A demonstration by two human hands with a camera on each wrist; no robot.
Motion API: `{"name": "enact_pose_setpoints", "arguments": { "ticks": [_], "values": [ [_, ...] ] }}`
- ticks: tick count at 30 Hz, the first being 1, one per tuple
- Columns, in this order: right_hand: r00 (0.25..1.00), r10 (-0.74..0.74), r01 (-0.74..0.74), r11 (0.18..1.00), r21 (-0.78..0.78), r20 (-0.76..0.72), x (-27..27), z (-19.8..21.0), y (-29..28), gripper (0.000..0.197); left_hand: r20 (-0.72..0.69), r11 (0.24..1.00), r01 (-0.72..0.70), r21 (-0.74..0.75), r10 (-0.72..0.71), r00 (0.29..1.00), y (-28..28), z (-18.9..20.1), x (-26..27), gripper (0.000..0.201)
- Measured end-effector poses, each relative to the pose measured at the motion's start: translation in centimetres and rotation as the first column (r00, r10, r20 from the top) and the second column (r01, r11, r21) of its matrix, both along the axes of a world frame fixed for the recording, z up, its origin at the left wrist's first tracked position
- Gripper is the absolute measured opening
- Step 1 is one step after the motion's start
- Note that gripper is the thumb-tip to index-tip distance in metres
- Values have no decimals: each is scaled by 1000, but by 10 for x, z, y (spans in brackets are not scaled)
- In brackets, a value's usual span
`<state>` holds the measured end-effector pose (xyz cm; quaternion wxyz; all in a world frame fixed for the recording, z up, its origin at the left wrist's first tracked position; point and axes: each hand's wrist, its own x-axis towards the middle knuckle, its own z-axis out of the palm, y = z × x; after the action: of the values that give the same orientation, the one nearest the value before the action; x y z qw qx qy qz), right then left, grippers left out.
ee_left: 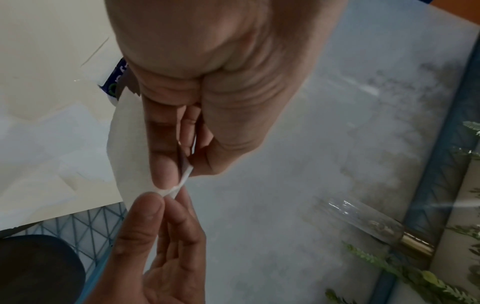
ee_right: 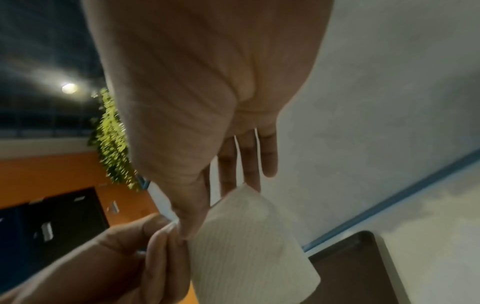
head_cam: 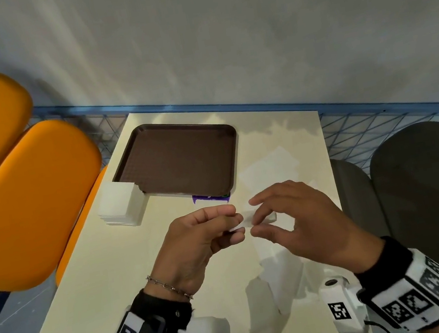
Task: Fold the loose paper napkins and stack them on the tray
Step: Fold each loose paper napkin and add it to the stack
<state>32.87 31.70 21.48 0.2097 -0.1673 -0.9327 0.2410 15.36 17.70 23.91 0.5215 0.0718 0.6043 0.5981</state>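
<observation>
A white paper napkin (head_cam: pixel 246 219) hangs in the air between both hands, over the middle of the cream table (head_cam: pixel 119 272). My left hand (head_cam: pixel 235 223) pinches its left corner between thumb and fingers. My right hand (head_cam: pixel 254 219) pinches the same edge from the right, its other fingers spread. In the left wrist view the napkin (ee_left: pixel 127 148) curves down beside the left hand (ee_left: pixel 176 179), and the right hand (ee_left: pixel 166 203) meets it from below. The right wrist view has the napkin (ee_right: pixel 246 246) hanging under the right hand (ee_right: pixel 191 224). The brown tray (head_cam: pixel 179 158) lies bare behind the hands.
A tall stack of white napkins (head_cam: pixel 121 204) stands at the tray's near left corner. Loose napkins (head_cam: pixel 268 169) lie on the table right of the tray and nearer me. A purple packet (head_cam: pixel 210 197) sticks out under the tray. Orange chairs (head_cam: pixel 27 200) stand left, dark chairs right.
</observation>
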Motion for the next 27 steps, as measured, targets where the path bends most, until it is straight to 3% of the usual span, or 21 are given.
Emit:
{"name": "enact_pose_setpoints", "arguments": {
  "ticks": [4,8,13,16,21,27],
  "values": [
    [999,17,-14,994,-107,29,2,3,4,26,43,1000,4,23,-5,999,-3,0,-2,18],
    [999,10,-16,982,-190,-32,4,7,6,23,94,998,15,66,-21,995,-6,0,-6,18],
    [996,4,-23,976,-218,-87,6,15,3,10,84,982,80,168,-95,992,-13,4,-9,44],
    [995,0,-21,979,-205,-104,7,22,0,8,-20,975,73,211,-71,997,-18,3,-9,54],
    [991,-7,-15,988,-155,-136,6,30,-5,13,-241,960,28,280,42,970,-19,7,-1,36],
    [976,-48,8,983,-186,-213,4,44,-10,14,-525,927,47,372,169,834,-21,17,3,26]
  ]
}}
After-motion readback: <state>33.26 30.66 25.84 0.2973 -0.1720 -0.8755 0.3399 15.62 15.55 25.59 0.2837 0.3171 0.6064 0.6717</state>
